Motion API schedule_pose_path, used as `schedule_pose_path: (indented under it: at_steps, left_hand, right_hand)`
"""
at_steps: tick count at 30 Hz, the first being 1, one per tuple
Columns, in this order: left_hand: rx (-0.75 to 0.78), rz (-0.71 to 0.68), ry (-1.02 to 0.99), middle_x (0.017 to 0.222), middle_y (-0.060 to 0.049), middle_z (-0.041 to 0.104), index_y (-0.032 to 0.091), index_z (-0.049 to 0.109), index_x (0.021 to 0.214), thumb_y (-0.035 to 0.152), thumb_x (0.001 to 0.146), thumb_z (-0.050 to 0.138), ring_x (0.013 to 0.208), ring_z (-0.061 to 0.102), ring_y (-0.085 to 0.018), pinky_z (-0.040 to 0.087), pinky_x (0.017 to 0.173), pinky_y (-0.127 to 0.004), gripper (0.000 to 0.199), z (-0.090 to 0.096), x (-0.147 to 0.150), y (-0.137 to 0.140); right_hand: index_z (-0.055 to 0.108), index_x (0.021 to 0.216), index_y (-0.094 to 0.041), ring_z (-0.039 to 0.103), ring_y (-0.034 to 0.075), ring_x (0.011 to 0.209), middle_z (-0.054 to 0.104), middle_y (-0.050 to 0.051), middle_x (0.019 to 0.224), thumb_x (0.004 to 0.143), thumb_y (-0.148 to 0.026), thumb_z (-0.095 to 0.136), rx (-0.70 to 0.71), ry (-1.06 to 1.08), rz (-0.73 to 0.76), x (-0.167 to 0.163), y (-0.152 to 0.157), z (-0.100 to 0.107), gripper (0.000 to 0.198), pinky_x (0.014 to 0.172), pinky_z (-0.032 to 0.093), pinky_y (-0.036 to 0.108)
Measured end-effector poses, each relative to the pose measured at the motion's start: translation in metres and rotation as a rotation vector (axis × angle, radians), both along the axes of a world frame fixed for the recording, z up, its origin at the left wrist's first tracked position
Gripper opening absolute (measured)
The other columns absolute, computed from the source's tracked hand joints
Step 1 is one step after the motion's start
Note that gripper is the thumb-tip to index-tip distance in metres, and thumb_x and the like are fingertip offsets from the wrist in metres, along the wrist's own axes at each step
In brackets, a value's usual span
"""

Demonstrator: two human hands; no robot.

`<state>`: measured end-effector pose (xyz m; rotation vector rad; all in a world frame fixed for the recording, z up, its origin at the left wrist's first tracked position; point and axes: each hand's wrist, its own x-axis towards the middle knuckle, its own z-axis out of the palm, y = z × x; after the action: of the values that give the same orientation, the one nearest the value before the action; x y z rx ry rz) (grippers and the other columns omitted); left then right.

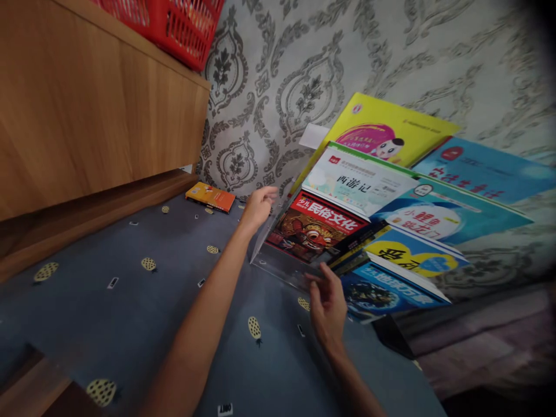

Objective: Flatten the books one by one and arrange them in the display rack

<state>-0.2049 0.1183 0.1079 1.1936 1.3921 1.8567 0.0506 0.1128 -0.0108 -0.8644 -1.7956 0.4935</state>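
Note:
A clear display rack (278,269) stands tilted in my view against the wall, with books in stepped tiers. My left hand (259,207) is beside the rack's left side, its fingers loosely bent and apart, with nothing visible in them. At the rack's lower front edge is my right hand (328,304), fingers apart; whether the fingertips touch the plastic I cannot tell. Nearest to both hands is a red-covered book (315,229) in the bottom tier. Beside it is a blue book with an earth picture (382,286). Above them sit a white book (358,182) and a yellow book (382,130).
An orange book (211,197) lies on the grey pineapple-print cloth (174,313) near the wall. On the left stands a wooden cabinet (104,98) with a red plastic basket (186,35) on top. Patterned wallpaper (304,87) covers the wall behind.

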Motion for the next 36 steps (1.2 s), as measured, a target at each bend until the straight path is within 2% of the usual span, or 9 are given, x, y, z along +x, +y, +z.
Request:
schedule_pose_path:
  at_steps: [3, 7, 12, 18, 22, 26, 30, 36]
  left_hand:
    - [-0.008, -0.01, -0.014, 0.124, -0.015, 0.071, 0.008, 0.064, 0.127, 0.001, 0.086, 0.037, 0.105, 0.069, -0.018, 0.053, 0.095, -0.034, 0.05, 0.004, 0.001, -0.005]
    - [-0.01, -0.049, 0.0, 0.117, -0.013, 0.073, 0.009, 0.069, 0.118, 0.005, 0.09, 0.037, 0.102, 0.07, -0.017, 0.053, 0.093, -0.032, 0.042, 0.004, 0.0, -0.006]
    - [-0.024, -0.046, 0.037, 0.112, -0.011, 0.075, 0.011, 0.071, 0.113, 0.005, 0.09, 0.039, 0.099, 0.071, -0.017, 0.054, 0.092, -0.033, 0.041, -0.001, -0.004, -0.003]
    - [-0.049, 0.031, 0.132, 0.11, -0.014, 0.076, 0.007, 0.073, 0.114, 0.002, 0.085, 0.042, 0.101, 0.071, -0.02, 0.054, 0.093, -0.033, 0.043, -0.017, -0.016, 0.011]
    - [-0.056, 0.062, 0.178, 0.109, -0.014, 0.076, 0.007, 0.074, 0.111, 0.002, 0.083, 0.043, 0.102, 0.071, -0.021, 0.054, 0.095, -0.033, 0.042, -0.028, -0.021, 0.02]
    - [-0.03, 0.019, 0.203, 0.111, -0.008, 0.077, 0.013, 0.076, 0.107, 0.002, 0.083, 0.045, 0.105, 0.07, -0.018, 0.052, 0.099, -0.031, 0.041, -0.031, -0.018, 0.019]
    - [-0.014, -0.039, 0.368, 0.115, -0.007, 0.075, 0.015, 0.072, 0.119, 0.005, 0.085, 0.047, 0.108, 0.067, -0.019, 0.05, 0.101, -0.032, 0.043, -0.027, -0.014, 0.01]
    - [-0.036, -0.03, 0.515, 0.126, -0.01, 0.071, 0.013, 0.066, 0.129, 0.004, 0.085, 0.043, 0.115, 0.065, -0.02, 0.047, 0.107, -0.034, 0.051, -0.023, -0.009, 0.002]
  right_hand:
    - [0.061, 0.126, -0.021, 0.07, 0.023, 0.093, 0.066, 0.014, 0.125, 0.095, -0.036, 0.051, -0.025, -0.074, 0.046, 0.0, -0.011, -0.012, 0.036, 0.077, 0.058, 0.038]
    - [0.066, 0.116, -0.021, 0.072, 0.022, 0.091, 0.069, 0.013, 0.119, 0.095, -0.034, 0.05, -0.083, -0.185, 0.164, -0.002, -0.019, -0.024, 0.03, 0.072, 0.059, 0.034]
    - [0.072, 0.106, -0.022, 0.072, 0.025, 0.092, 0.075, 0.009, 0.099, 0.093, -0.031, 0.05, -0.097, -0.336, 0.24, -0.006, -0.024, -0.025, 0.027, 0.078, 0.059, 0.037]
    - [0.076, 0.098, -0.023, 0.072, 0.026, 0.101, 0.076, 0.011, 0.106, 0.091, -0.03, 0.052, -0.042, -0.399, 0.282, -0.011, -0.024, -0.032, 0.026, 0.088, 0.057, 0.041]
    - [0.076, 0.098, -0.022, 0.072, 0.027, 0.1, 0.076, 0.011, 0.105, 0.091, -0.032, 0.051, -0.086, -0.403, 0.268, -0.012, -0.023, -0.033, 0.028, 0.088, 0.057, 0.041]
    - [0.075, 0.103, -0.021, 0.072, 0.027, 0.096, 0.077, 0.011, 0.103, 0.091, -0.04, 0.05, -0.17, -0.392, 0.224, -0.011, -0.025, -0.027, 0.033, 0.086, 0.057, 0.041]
    - [0.076, 0.099, -0.021, 0.072, 0.028, 0.09, 0.078, 0.01, 0.098, 0.089, -0.048, 0.051, -0.227, -0.348, 0.163, -0.012, -0.027, -0.021, 0.039, 0.079, 0.057, 0.039]
    - [0.074, 0.104, -0.019, 0.071, 0.027, 0.085, 0.078, 0.012, 0.1, 0.087, -0.053, 0.054, -0.306, -0.215, 0.146, -0.012, -0.027, -0.025, 0.044, 0.072, 0.058, 0.038]
